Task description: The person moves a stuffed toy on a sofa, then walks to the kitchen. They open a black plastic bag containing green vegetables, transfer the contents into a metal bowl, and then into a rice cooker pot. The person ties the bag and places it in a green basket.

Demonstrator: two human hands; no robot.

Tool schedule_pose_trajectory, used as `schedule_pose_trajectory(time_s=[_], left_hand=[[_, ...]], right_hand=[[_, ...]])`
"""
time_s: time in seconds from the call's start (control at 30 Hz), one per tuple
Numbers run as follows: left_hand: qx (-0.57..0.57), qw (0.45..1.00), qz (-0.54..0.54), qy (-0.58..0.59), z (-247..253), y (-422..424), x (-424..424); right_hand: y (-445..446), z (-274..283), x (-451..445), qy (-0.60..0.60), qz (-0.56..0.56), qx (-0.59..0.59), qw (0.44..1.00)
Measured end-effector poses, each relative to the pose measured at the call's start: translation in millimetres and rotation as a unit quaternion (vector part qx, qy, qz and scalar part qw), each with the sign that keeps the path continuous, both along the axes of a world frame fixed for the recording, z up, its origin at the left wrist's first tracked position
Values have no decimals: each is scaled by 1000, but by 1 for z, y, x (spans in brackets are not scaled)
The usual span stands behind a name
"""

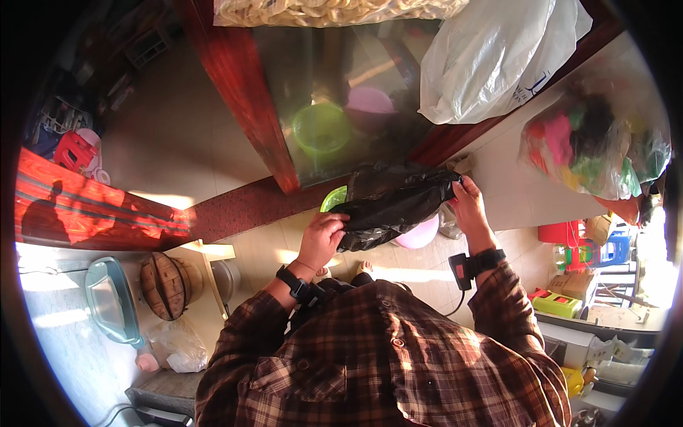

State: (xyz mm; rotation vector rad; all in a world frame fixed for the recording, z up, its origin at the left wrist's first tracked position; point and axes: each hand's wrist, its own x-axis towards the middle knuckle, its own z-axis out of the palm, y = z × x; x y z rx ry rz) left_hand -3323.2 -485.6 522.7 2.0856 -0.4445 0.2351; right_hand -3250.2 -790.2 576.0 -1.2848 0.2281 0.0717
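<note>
A black plastic bag is stretched sideways in front of my body. My left hand pinches its left end between thumb and fingers. The right end, a little higher in the picture, is gripped by my right hand. Below the bag on the tiled floor, a pink basin and a green basin show only in part; the bag covers the rest of them. What the bag contains, if anything, cannot be seen.
A red wooden door frame with a glass panel stands ahead, reflecting basins. A white plastic bag hangs at upper right, beside a clear bag of colourful items. At left are a wooden bucket and a blue-green tub.
</note>
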Motion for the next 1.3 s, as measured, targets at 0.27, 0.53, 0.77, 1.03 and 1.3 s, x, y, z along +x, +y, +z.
schedule_pose_trajectory(time_s=[0.27, 0.53, 0.77, 1.03, 1.3], left_hand=[[283, 933, -223, -17, 6, 0, -27], [460, 879, -119, 35, 29, 6, -14], [343, 939, 27, 2, 28, 14, 2], [327, 942, 45, -52, 34, 11, 20], [268, 959, 73, 56, 37, -1, 35]], right_hand=[[3, -33, 14, 31, 9, -12, 999], [-7, -29, 2, 48, 24, -134, 990], [-12, -23, -13, 27, 47, -173, 983], [-35, -58, -22, 17, 50, -143, 988], [-47, -68, -25, 25, 18, -147, 989]])
